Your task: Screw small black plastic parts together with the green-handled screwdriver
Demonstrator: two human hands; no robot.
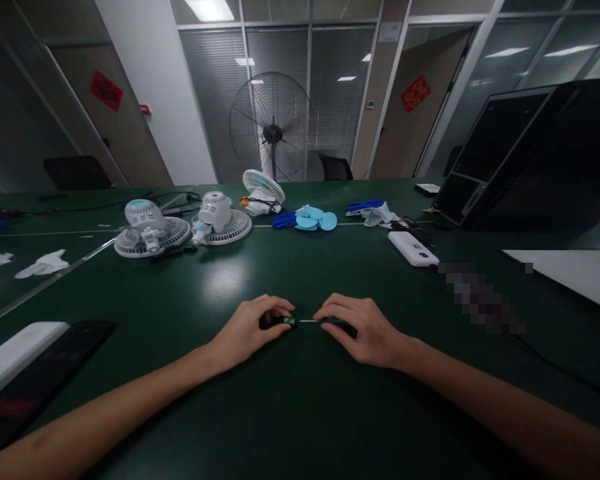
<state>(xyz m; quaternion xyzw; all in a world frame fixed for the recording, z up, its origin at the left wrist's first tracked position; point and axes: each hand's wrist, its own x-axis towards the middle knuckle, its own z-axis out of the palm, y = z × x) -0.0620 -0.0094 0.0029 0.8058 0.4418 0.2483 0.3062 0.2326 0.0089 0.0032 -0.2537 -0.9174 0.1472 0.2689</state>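
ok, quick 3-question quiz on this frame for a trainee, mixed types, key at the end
1. True or false: the right hand holds the screwdriver, its shaft pointing toward the green-ended part in the left hand.
2. How many white fans are on the table? A) two B) three C) five
3. Fill in the colour: the fan blade next to a dark-blue glove is ___.

Key: 1 true; 2 B; 3 light blue.

Dark-handled tool point(347, 327), green table point(300, 413)
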